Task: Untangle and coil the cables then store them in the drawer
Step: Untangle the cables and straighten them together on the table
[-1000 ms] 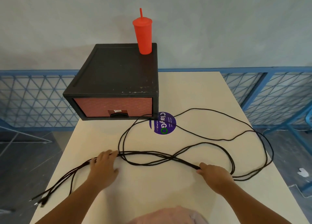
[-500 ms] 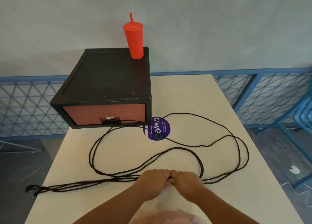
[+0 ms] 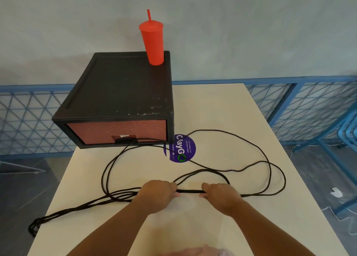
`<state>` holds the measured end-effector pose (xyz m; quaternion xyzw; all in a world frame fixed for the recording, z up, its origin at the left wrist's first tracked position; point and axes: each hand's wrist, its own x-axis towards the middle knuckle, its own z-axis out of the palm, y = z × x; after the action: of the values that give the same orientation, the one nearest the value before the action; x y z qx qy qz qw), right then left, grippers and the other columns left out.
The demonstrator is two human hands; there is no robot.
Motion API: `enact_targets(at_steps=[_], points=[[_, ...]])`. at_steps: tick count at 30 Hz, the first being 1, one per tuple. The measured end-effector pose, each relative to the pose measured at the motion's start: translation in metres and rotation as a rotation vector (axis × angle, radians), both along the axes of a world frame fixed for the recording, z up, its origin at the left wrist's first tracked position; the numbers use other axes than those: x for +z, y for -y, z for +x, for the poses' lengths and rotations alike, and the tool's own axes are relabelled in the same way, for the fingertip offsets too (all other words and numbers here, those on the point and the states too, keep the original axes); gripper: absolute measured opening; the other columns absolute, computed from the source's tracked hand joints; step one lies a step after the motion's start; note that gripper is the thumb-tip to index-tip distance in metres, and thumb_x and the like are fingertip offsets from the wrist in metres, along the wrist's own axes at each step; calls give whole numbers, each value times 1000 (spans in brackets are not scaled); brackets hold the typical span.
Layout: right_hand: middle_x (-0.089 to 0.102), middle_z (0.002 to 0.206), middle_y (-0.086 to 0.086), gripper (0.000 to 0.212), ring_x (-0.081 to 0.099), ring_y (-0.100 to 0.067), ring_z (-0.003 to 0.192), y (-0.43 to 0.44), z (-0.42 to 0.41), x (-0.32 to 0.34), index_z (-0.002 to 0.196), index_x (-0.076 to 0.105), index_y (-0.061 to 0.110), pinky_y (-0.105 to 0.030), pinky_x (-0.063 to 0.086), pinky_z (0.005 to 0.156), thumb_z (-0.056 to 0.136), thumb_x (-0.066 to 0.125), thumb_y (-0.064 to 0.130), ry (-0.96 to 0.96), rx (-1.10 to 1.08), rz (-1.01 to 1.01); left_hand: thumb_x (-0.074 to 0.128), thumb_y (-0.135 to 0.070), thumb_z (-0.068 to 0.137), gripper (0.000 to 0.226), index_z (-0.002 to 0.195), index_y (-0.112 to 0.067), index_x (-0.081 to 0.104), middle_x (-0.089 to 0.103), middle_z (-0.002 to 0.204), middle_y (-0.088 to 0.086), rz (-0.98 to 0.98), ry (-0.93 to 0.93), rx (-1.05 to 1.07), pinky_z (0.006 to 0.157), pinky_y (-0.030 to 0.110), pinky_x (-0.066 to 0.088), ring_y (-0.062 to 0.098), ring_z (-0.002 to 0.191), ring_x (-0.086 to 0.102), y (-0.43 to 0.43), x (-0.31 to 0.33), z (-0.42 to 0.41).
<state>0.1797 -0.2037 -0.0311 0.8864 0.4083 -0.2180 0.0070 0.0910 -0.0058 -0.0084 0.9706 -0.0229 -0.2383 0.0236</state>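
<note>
Cables (image 3: 189, 191) stretched between hands — left hand (image 3: 157, 195), right hand (image 3: 220, 196) both gripping, palms down.

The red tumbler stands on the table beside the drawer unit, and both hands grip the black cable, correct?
No. In the head view the red tumbler stands on top of the drawer unit, not the table; left hand and right hand do grip the black cable.

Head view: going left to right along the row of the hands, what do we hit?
bunched cable ends → left hand → taut cable span gripped by both hands → right hand → cable loops → white scrap on the floor
</note>
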Motion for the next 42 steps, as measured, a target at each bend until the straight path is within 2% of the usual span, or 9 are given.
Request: enact_targets(at_steps=[6,13,17,20,23,29,33,37,42], points=[[64,107,-7,34,60,-29,96,26,21,0,111,45,16,-31,35,68,98,28,42,77,-105,-82,24,-41,100,42,119,-10,45,61,110,10,29,23,-5,70,30,33,23,88,54,-15,8,-1],[65,105,-1,38,63,-23,96,68,35,-6,110,50,16,-31,46,75,97,27,44,194,-322,-146,24,-43,100,42,116,-11,46,62,107,8,63,52,1,69,30,34,25,94,58,-24,8,6],[67,92,1,47,64,-20,85,93,38,-13,105,53,17,-30,45,68,97,20,49,259,-483,-121,23,-43,99,41,115,-12,46,62,106,8,85,84,22,67,31,34,26,91,58,-36,4,-1],[55,75,4,47,55,-16,70,104,40,-12,103,52,16,-27,41,62,96,19,49,257,-643,-101,23,-42,100,40,114,-13,46,58,95,5,84,73,69,67,30,34,22,81,52,-42,5,1],[58,77,0,44,53,-18,70,114,41,-10,102,48,15,-29,42,62,97,19,46,259,-709,-98,23,-42,100,38,113,-15,46,53,89,1,83,76,131,67,27,36,15,76,46,-55,8,-2],[51,69,5,35,57,-17,69,116,40,-10,105,46,16,-27,44,61,100,19,38,225,-643,-74,24,-43,99,37,106,-16,48,58,87,0,89,157,261,64,27,34,20,76,55,-86,4,-18],[65,93,2,21,60,-21,82,109,48,-10,104,44,22,-27,38,65,100,24,27,183,-547,-120,24,-43,99,34,101,-18,47,48,78,-6,96,170,351,63,26,35,15,69,47,-102,2,-26],[39,66,8,13,56,-20,77,105,53,-8,96,40,24,-27,41,66,98,30,32,138,-448,-158,24,-43,99,25,89,-23,36,42,70,-8,68,195,387,60,27,35,16,67,47,-106,-1,-31],[42,71,8,16,49,-18,73,110,59,2,88,36,25,-29,45,68,96,36,38,109,-426,-136,23,-44,99,25,89,-23,34,48,77,-6,67,182,372,61,27,36,17,68,47,-106,-3,-29]])
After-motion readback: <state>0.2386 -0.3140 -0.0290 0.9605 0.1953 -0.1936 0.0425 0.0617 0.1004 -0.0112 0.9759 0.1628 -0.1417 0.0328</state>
